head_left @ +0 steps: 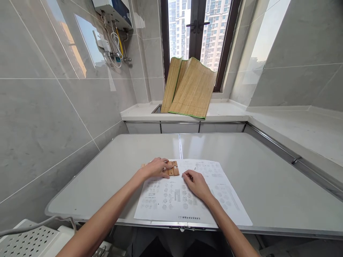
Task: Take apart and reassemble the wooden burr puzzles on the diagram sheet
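Several small notched wooden puzzle pieces [174,168] lie side by side at the far left part of a large printed paper sheet [171,210]. My left hand [157,167] is laid over the row, thumb at its near side and fingers at its far side. It covers the middle of the row, and a bit of wood shows past the hand on the left. Just right of the pieces, my right hand [197,184] rests low over the sheet with its fingers curled together. Whatever those fingertips may hold is too small or hidden. Drawings of shapes and small text cover the sheet.
A white folding table [268,178] with a centre seam carries the sheet. Beyond it, a woven bamboo mat [191,89] leans against the window on a white ledge [230,109]. At lower left stands a white perforated unit [32,237] with a grey cable [40,224].
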A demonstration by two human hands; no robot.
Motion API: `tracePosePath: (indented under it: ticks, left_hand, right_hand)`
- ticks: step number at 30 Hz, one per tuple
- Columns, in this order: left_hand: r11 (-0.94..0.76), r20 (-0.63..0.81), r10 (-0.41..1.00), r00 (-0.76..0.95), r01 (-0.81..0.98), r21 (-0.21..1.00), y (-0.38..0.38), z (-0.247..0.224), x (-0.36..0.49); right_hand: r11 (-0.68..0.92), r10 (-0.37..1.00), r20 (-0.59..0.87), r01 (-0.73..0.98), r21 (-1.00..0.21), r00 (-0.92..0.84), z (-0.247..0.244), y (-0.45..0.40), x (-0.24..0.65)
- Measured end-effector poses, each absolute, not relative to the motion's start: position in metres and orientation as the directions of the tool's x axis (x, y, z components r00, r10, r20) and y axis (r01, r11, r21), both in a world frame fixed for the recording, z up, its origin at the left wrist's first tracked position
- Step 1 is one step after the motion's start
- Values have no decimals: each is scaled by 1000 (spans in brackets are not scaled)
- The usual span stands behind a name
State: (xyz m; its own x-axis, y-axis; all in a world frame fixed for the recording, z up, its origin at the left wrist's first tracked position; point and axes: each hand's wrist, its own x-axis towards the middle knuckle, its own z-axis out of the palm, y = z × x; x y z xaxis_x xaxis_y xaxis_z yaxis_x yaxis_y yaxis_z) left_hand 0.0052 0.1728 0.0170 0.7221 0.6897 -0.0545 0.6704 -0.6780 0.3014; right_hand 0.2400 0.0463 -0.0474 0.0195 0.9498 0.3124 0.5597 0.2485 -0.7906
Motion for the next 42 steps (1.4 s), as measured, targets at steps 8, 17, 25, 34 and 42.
tracePosePath:
  ticks: [8,17,25,34,42]
  left_hand:
    - [-719,105,652,751,568,400,135,-6,17]
    - [-670,298,725,621,536,513,119,-37,26]
    - [-674,345,726,595,516,529,123,-39,10]
    - [-706,361,698,619,511,489,119,-38,9]
    - [-785,365,617,697,515,343,112,-32,11]
  right_hand:
    - [258,927,368,589,-766,73,-53,49,241]
    - [363,883,469,652,-666,-13,-68,53,243]
    - [356,877,480,680,-641,-6,-71,52,243]
    - [396,888,450,664,-634,-101,-70,51,244]
    - [392,910,383,633,-668,-159,-67,45,243]
